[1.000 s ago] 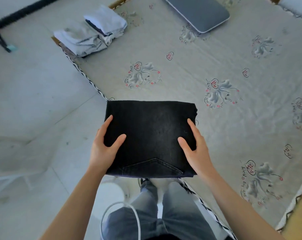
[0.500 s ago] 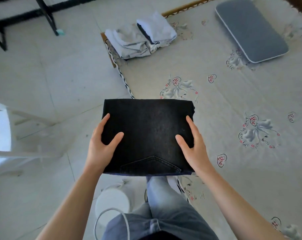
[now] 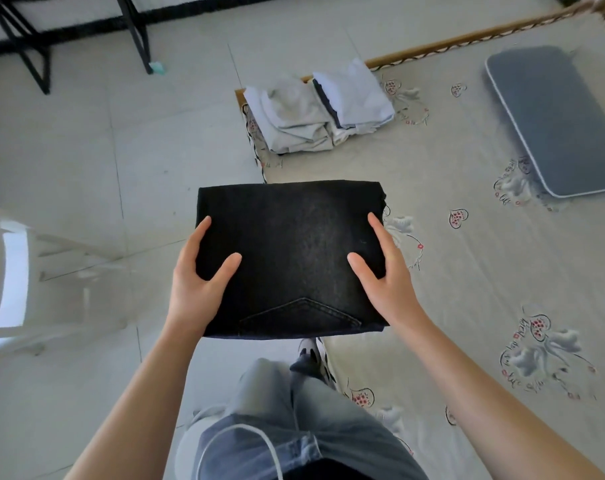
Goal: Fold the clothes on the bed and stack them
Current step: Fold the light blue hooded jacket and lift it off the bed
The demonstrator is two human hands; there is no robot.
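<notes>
Both hands (image 3: 197,289) grip folded black jeans (image 3: 290,251), seemingly unlabelled.

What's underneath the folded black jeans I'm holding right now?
Below the black jeans show floor tiles, the bed edge and a shoe. Both hands' fingers beneath are hidden; only thumbs lie on top.

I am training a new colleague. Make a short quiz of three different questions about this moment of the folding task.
1. True or false: the folded black jeans lie flat on the bed.
2. Which holds the jeans? A) left hand only B) right hand only C) both
3. Fill in: the folded light clothes sit at the bed's ____.

Key: 1 false, they are carried; 2 C; 3 corner.
</notes>
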